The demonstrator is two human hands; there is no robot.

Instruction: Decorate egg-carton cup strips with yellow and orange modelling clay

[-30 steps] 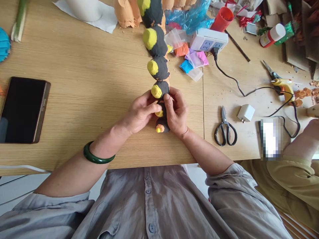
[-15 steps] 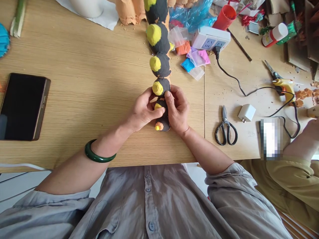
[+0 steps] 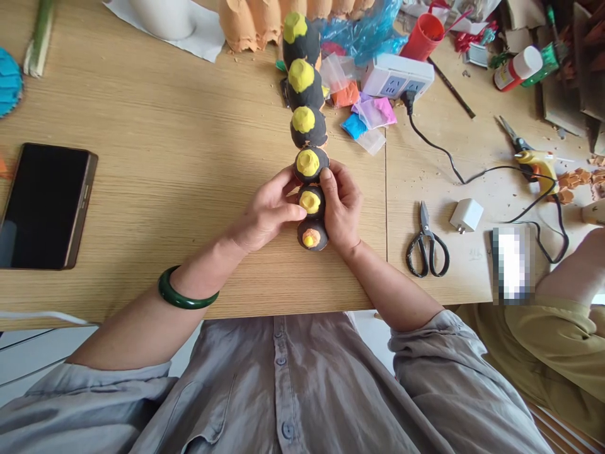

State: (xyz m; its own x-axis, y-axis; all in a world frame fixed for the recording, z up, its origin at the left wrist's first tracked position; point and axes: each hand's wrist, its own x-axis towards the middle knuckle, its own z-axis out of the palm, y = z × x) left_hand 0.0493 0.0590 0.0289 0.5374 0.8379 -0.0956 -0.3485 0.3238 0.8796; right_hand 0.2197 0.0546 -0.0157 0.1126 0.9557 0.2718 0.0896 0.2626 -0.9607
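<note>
A long row of black clay bumps with yellow caps [image 3: 305, 126] lies on the wooden table [image 3: 165, 157], running away from me. My left hand [image 3: 267, 211] pinches its near end from the left, thumb against the second bump. My right hand [image 3: 341, 205] grips the same end from the right, fingers curled round it. The nearest bump [image 3: 312, 236] has an orange and yellow tip. A green bangle [image 3: 182, 293] sits on my left wrist.
A dark phone [image 3: 45, 205] lies at the left. Black scissors [image 3: 426, 243], a white charger [image 3: 466, 214], a yellow glue gun [image 3: 536, 164] with its black cord, a power strip [image 3: 397, 75], small clay bags [image 3: 371, 113] and a red cup [image 3: 423, 34] fill the right. Another person's arm [image 3: 571, 271] rests at the right edge.
The clay row has rolled upright, so the yellow caps now face up instead of left. Both hands stay on its near end.
</note>
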